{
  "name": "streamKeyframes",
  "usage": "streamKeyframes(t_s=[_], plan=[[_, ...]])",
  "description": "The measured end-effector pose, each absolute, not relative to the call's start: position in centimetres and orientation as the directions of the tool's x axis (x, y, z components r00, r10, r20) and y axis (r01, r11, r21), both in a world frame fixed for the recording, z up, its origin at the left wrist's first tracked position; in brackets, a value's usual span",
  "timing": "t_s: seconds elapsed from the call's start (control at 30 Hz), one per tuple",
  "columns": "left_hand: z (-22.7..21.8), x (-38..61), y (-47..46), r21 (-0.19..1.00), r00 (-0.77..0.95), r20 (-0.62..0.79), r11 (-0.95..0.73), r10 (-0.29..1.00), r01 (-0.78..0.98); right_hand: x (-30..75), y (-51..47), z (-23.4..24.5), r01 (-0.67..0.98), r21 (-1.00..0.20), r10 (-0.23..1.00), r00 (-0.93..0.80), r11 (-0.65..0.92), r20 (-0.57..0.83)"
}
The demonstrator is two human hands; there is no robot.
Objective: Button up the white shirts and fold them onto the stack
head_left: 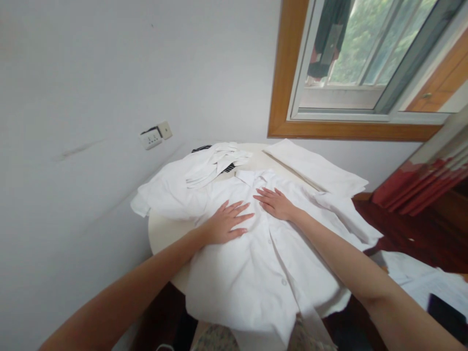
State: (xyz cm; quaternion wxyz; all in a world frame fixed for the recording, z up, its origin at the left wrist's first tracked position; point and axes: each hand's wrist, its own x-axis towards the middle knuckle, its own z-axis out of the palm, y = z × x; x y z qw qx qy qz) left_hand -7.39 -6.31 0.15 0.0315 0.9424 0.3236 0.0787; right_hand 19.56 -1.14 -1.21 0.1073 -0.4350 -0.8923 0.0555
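A white button-up shirt (256, 273) lies spread front-up on a small round pale table (161, 234), its hem hanging over the near edge. My left hand (226, 222) rests flat on the shirt's chest left of the button placket, fingers stretched out. My right hand (276, 202) lies flat on the chest just right of the collar, fingers extended. Neither hand holds anything.
More white garments are piled at the table's back left (204, 170), with a dark striped piece (228, 168) under them. A folded white cloth (314, 165) lies at the back right. A wall socket (151, 137) and wood-framed window (351, 126) stand behind; a red curtain (420, 185) hangs right.
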Motion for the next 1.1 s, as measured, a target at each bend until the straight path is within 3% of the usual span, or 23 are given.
streamKeyframes(t_s=[0.17, 0.4, 0.63, 0.87, 1.1], plan=[[1.3, -9.3, -8.4, 0.121, 0.834, 0.117, -0.841, 0.539, 0.526, 19.9, -0.7, -1.3, 0.751, -0.191, 0.775, -0.616, 0.632, 0.142], [1.9, -11.7, -10.6, 0.125, 0.818, 0.116, -0.825, 0.564, 0.551, 19.9, -0.7, -1.3, 0.752, -0.185, 0.774, -0.618, 0.633, 0.137], [1.9, -5.4, -6.0, 0.152, 0.719, 0.304, -0.777, 0.625, 0.611, 19.9, -0.9, -1.3, 0.751, -0.185, 0.774, -0.611, 0.633, 0.166], [-0.8, -2.7, -8.5, 0.115, 0.764, 0.148, -0.779, 0.627, 0.617, 20.1, -0.6, -1.4, 0.744, -0.180, 0.766, -0.625, 0.643, 0.153], [1.0, -4.3, -15.0, 0.208, 0.868, 0.118, -0.867, 0.482, 0.453, 20.1, -0.5, -1.3, 0.748, -0.172, 0.768, -0.623, 0.641, 0.149]])
